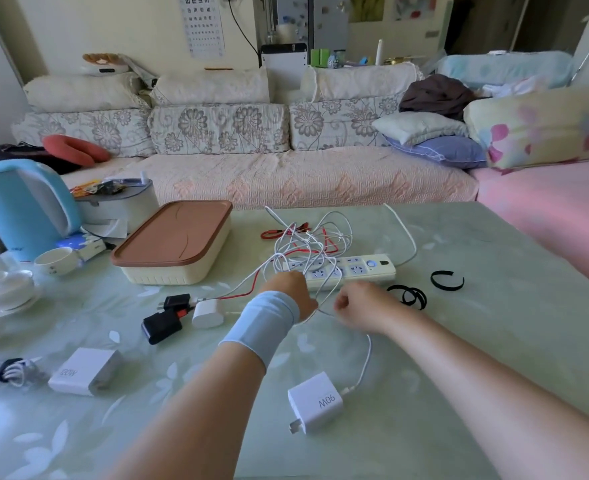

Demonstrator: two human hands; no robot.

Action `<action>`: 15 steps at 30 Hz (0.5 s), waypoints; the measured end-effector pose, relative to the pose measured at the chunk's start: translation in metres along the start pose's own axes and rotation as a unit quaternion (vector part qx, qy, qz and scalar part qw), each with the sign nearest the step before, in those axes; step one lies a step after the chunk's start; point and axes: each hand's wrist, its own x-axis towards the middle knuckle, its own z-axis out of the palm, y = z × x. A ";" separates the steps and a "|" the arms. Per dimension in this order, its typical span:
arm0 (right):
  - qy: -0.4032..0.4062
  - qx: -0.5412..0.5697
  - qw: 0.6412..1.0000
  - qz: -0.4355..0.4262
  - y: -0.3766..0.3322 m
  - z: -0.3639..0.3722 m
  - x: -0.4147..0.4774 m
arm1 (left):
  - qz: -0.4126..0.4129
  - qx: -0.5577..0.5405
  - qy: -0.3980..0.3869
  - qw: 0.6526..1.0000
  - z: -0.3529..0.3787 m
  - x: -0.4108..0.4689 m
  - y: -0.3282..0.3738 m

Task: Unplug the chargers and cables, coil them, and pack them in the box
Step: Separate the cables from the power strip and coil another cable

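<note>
I am holding a thin white cable [325, 312] between both hands just above the pale green glass tabletop [494, 306]. My left hand [291, 291], with a light blue band on the wrist, is turned back-up with its fingers curled around the strand, and the fingers [342, 304] of my right hand [360, 303] are curling tight and pinching the same strand just beside it. Beyond my knuckles a tangle of white and red cables [307, 242] is lying heaped over the near end of a long white power strip [359, 270] – its sockets are showing no plugs. The cream plastic box with a brown lid [175, 240] is sitting closed to the left of the tangle, apart from it. A white square charger marked 90W [315, 403] is lying near my right forearm, its lead running up toward my hands. To the left are lying a small rounded white charger [208, 313] and two black chargers [163, 323] close together, then a white block charger marked 120W [85, 370] and a coiled white cable bound with a black strap [3, 370] – all loose on the tabletop. Black loop straps [409, 296] are lying right of my right hand.
</note>
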 end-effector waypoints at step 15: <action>-0.066 -0.057 0.995 -0.046 -0.012 -0.001 -0.005 | -0.095 -0.320 0.185 0.924 -0.018 0.007 -0.022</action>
